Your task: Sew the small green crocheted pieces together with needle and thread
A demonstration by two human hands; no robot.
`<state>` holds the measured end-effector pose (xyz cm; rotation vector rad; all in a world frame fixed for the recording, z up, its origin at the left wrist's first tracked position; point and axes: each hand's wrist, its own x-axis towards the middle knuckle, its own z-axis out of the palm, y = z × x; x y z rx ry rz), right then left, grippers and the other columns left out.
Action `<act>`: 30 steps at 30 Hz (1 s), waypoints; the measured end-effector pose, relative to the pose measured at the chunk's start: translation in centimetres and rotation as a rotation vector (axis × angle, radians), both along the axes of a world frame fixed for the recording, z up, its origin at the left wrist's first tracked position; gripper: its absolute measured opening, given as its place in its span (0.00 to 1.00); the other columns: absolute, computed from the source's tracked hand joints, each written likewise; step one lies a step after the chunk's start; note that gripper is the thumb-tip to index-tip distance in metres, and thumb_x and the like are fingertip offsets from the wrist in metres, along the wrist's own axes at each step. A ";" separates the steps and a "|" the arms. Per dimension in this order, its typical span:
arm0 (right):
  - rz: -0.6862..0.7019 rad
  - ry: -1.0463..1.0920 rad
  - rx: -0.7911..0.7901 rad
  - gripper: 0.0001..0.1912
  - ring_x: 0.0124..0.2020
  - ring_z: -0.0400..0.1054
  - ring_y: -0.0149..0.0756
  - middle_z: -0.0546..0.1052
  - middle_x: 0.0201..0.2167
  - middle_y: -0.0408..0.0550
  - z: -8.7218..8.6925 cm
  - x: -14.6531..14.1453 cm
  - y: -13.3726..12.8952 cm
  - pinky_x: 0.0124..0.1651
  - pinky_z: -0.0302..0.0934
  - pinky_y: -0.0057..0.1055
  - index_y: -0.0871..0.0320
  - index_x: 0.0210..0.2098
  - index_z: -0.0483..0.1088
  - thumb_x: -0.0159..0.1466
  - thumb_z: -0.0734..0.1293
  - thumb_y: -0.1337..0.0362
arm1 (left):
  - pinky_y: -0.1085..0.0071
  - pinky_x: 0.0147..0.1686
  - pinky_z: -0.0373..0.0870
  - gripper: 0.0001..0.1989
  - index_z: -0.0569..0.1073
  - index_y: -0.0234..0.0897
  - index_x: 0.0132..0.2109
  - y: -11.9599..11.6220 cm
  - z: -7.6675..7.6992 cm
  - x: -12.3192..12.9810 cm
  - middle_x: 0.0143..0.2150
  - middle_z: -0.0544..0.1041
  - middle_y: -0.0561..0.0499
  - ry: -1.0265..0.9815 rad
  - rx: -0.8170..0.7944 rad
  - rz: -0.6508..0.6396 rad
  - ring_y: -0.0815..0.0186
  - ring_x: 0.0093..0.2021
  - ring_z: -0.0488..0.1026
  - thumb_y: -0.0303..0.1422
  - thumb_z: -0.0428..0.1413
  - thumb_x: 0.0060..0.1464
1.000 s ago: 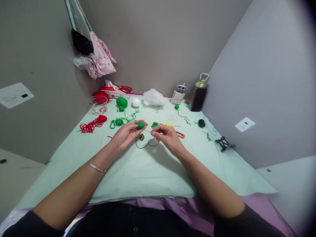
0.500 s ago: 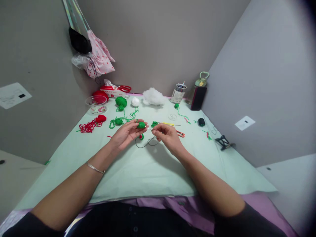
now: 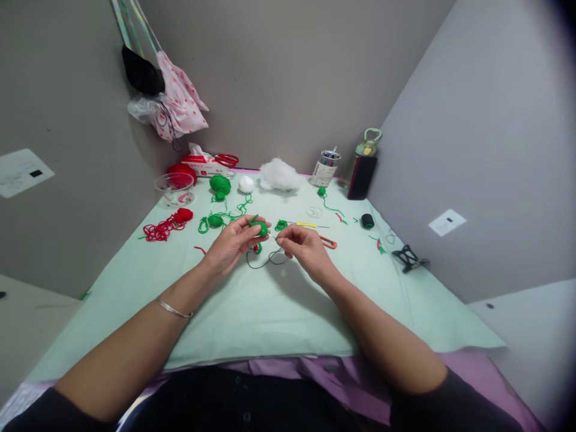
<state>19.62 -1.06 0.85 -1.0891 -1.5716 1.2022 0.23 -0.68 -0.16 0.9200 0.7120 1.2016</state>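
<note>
The left hand (image 3: 228, 245) holds a small green yarn piece (image 3: 261, 228) at its fingertips, the thumb pressed on the near side and the other fingers curled behind it. A loose end of green yarn (image 3: 254, 219) stands up just beyond the thumb. The right hand (image 3: 305, 247) has its thumb and forefinger pressed together, pinching what looks like a thin needle (image 3: 272, 235). The needle bridges the short gap from those fingertips to the green piece, which lies just left of them; whether its tip is inside the yarn is too small to tell. A dark thread (image 3: 258, 267) loops on the cloth (image 3: 252, 312) below the right fingertips. Just under the left fingers sits a small green-and-red piece (image 3: 257, 248), partly covered. Just beyond the right fingers lie a green yarn bundle (image 3: 281, 225) and a yellow-handled hook (image 3: 306, 225); right of the knuckles is an orange cutter (image 3: 330, 243).
</note>
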 end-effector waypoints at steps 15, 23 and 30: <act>0.042 0.331 -0.260 0.13 0.24 0.59 0.26 0.71 0.24 0.40 -0.5 -0.5 0.4 0.28 0.54 0.28 0.60 0.28 0.75 0.49 0.78 0.59 | 0.81 0.32 0.72 0.02 0.77 0.33 0.41 1.6 0.9 -2.2 0.31 0.76 0.53 -0.269 -0.110 0.184 0.72 0.35 0.77 0.28 0.61 0.62; 0.078 0.380 -0.285 0.11 0.24 0.58 0.25 0.68 0.23 0.38 -0.4 -0.1 0.5 0.31 0.54 0.28 0.59 0.29 0.76 0.51 0.78 0.60 | 0.74 0.42 0.69 0.16 0.78 0.36 0.47 0.3 0.5 -0.9 0.38 0.77 0.53 0.168 0.100 0.030 0.70 0.38 0.73 0.38 0.68 0.54; 0.114 0.294 -0.243 0.13 0.25 0.61 0.26 0.74 0.28 0.41 -0.7 0.0 0.7 0.32 0.55 0.29 0.58 0.33 0.79 0.51 0.79 0.58 | 0.67 0.47 0.66 0.18 0.76 0.38 0.47 0.3 0.1 -0.9 0.41 0.79 0.51 0.206 0.129 0.041 0.64 0.44 0.75 0.37 0.69 0.50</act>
